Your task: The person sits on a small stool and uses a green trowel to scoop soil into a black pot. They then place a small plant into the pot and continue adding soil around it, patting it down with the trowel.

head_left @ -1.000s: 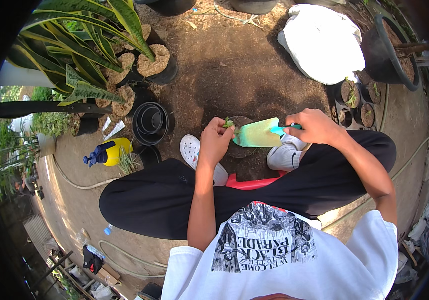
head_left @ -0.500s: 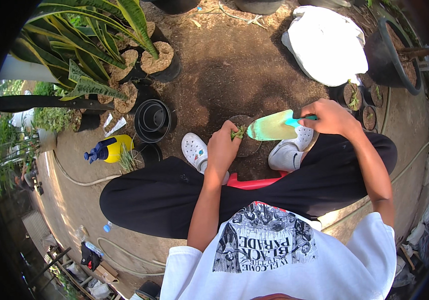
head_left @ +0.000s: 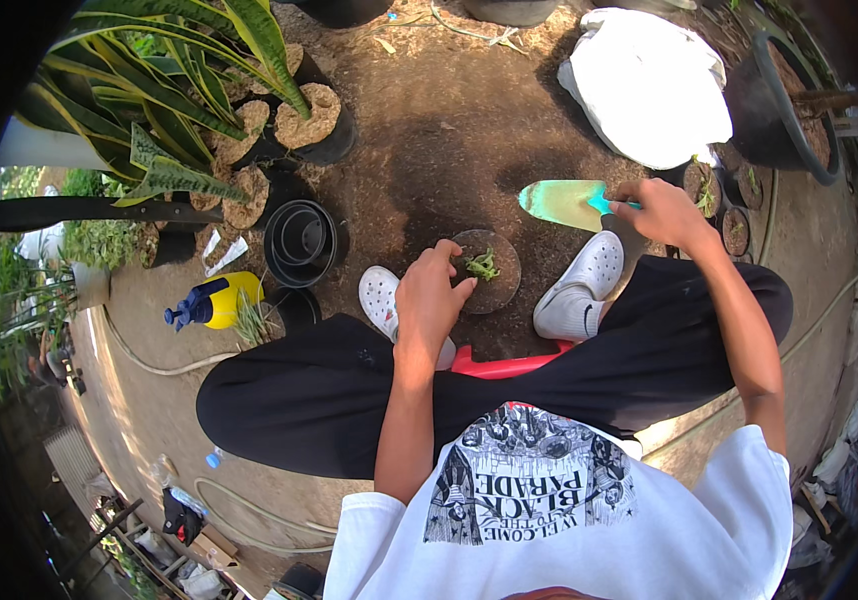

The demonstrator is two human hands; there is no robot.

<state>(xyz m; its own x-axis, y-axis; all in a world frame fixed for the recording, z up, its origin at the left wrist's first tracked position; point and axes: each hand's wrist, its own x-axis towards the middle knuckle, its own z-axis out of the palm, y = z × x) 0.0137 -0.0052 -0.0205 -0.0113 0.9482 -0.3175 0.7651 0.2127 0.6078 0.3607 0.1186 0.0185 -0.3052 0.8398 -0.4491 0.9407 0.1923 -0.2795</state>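
Between my feet stands a round pot of dark soil [head_left: 497,290] with a small green plant [head_left: 484,264] in its middle. My left hand [head_left: 431,292] is at the pot's left rim, its thumb and fingers apart, with nothing in it. Whether it touches the rim I cannot tell. To the right of the pot, my right hand [head_left: 665,213] grips the turquoise handle of a hand trowel [head_left: 561,203]. The trowel's pale green, soil-smeared blade points left, above the ground and beyond my right shoe.
Nested black pots [head_left: 301,240] and a yellow spray bottle [head_left: 233,302] stand to the left, below potted snake plants [head_left: 314,120]. A white sack [head_left: 644,90] lies at the far right, near small potted seedlings [head_left: 701,190] and a large black pot [head_left: 774,110]. A red stool [head_left: 509,364] shows under me.
My left hand has let go of the small plant and moved slightly left, fingers spread. The trowel has moved away from the pot, up and to the right, in my right hand.
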